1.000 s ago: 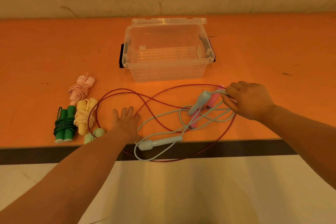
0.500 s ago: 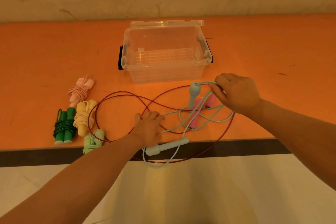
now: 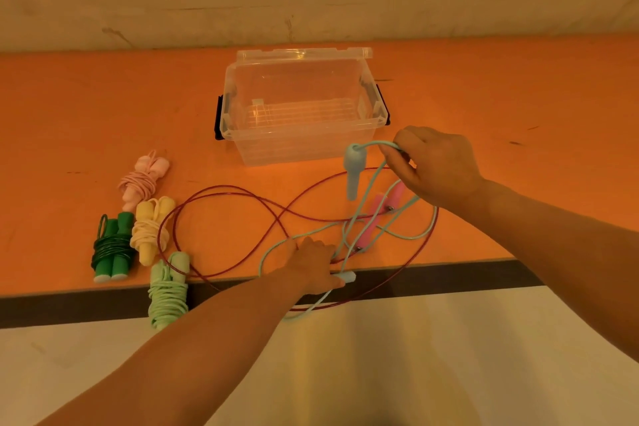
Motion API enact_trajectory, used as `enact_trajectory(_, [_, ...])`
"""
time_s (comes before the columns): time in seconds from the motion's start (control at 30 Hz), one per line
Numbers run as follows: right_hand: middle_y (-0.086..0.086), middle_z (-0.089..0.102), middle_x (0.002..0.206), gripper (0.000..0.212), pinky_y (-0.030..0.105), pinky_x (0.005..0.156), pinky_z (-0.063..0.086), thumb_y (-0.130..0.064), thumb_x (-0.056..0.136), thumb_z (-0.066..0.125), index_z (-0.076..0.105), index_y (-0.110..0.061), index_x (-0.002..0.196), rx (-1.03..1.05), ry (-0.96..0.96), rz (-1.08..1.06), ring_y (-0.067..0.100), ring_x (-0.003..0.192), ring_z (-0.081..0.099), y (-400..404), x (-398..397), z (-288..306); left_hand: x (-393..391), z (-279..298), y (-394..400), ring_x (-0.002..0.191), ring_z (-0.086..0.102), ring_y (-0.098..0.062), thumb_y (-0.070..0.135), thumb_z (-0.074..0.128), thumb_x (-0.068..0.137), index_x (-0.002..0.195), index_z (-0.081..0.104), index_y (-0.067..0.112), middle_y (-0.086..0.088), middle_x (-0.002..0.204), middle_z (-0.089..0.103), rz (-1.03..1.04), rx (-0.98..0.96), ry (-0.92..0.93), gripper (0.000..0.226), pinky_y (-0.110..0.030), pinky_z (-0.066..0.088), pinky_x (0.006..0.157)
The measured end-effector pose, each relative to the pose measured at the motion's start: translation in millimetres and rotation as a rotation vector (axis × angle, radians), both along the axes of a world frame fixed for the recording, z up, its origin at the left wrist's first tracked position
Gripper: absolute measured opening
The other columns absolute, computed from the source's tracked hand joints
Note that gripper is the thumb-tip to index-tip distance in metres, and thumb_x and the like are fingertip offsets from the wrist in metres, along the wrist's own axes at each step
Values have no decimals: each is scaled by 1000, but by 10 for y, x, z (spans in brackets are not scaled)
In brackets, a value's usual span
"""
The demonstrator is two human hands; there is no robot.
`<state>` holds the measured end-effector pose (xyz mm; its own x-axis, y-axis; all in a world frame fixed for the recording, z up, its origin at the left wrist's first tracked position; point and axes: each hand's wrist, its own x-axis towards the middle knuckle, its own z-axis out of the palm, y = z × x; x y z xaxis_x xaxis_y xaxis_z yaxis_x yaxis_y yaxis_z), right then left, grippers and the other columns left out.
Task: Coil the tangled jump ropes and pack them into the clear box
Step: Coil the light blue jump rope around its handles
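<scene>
Fingers of the left hand [image 3: 313,264] are mostly hidden under the palm, but they curl around the second blue handle [image 3: 345,277], and only its pale tip shows at the table [image 3: 518,86] edge. The right hand [image 3: 437,168] pinches the thin blue rope [image 3: 373,180] just behind the first blue handle [image 3: 353,169], which hangs down, smooth and thicker at the top. This cord lies in loose loops over a glossy red rope [image 3: 242,218], and it is hard to follow which loop passes over which. Two pink handles [image 3: 377,218] with small metal ends lie under the blue loops, beside the right wrist. Part of both ropes drops over the table front. The clear box [image 3: 301,111], of hard ribbed plastic with black side clips, stands open behind the tangle, its lid tipped back. At the left lie four wound bundles: pink bundle [image 3: 143,180], yellow bundle [image 3: 150,228], dark green bundle [image 3: 112,247], and light green bundle [image 3: 168,290], which hangs over the edge.
</scene>
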<state>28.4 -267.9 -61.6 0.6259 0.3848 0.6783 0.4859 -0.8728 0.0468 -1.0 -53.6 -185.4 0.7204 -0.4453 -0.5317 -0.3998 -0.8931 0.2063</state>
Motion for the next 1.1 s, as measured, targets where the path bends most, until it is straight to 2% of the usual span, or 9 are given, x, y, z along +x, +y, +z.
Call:
enact_trajectory(0.1, [3, 54, 62, 35, 23, 47, 21, -31, 97, 46, 55, -10, 70, -3, -11, -11, 25, 54, 52, -35, -7, 37, -99, -40, -83, 110, 48, -26, 66, 46, 85, 111, 54, 20, -5, 108, 60, 9, 21, -67, 54, -46, 22, 101])
enact_trajectory(0.23, [2, 54, 63, 32, 23, 47, 20, -30, 97, 48, 55, -12, 72, -34, -14, -30, 23, 54, 52, -110, -40, 19, 4, -30, -59, 104, 55, -24, 60, 50, 88, 110, 60, 19, -4, 111, 61, 75, -107, 5, 48, -34, 39, 84])
enact_trajectory(0.4, [5, 53, 61, 37, 25, 44, 21, -34, 98, 45, 55, -11, 71, -105, 5, -58, 26, 51, 52, -257, -58, -89, 161, 152, 118, 95, 55, -14, 47, 51, 93, 114, 66, 19, 2, 104, 62, 148, -366, 200, 38, -22, 40, 79])
enact_trajectory(0.5, [5, 52, 60, 37, 24, 46, 19, -34, 97, 45, 54, -11, 70, -135, 12, -59, 26, 50, 52, -291, -72, -134, 280, 250, 216, 74, 49, -11, 39, 41, 99, 109, 68, 17, 0, 82, 54, 445, -447, 346, 36, -23, 46, 65])
enact_trajectory(0.63, [5, 53, 60, 36, 24, 45, 20, -34, 96, 46, 53, -12, 68, -150, 37, -48, 27, 50, 52, -269, -71, -161, 380, 324, 275, 68, 45, -12, 33, 47, 96, 93, 69, 13, 0, 72, 50, 779, -396, 466, 30, -33, 51, 70])
enact_trajectory(0.7, [5, 53, 61, 35, 24, 44, 21, -34, 95, 46, 53, -12, 69, -166, 51, -31, 27, 50, 52, -240, -60, -171, 383, 323, 263, 71, 50, -12, 25, 62, 90, 96, 69, 10, -2, 79, 56, 780, -337, 513, 19, -37, 53, 73])
enact_trajectory(0.83, [6, 55, 62, 36, 25, 42, 28, -36, 94, 43, 54, -12, 69, -225, 80, 2, 27, 52, 55, -196, -48, -208, 352, 274, 184, 98, 57, -19, 23, 76, 78, 110, 65, 3, -9, 113, 63, 633, -235, 420, 39, -31, 52, 73])
enact_trajectory(0.93, [5, 55, 62, 39, 24, 41, 30, -38, 95, 40, 54, -13, 68, -259, 99, 16, 27, 52, 55, -197, -60, -247, 275, 347, 164, 91, 55, -17, 24, 69, 85, 107, 68, 6, -4, 98, 61, 472, -179, 304, 29, -22, 45, 55])
enact_trajectory(1.1, [4, 54, 61, 39, 24, 41, 28, -38, 94, 41, 53, -13, 66, -256, 100, 5, 26, 50, 54, -204, -72, -287, 139, 304, 121, 84, 70, -21, 33, 59, 90, 102, 61, 4, -11, 100, 69, 501, -155, 441, 31, -39, 56, 68])
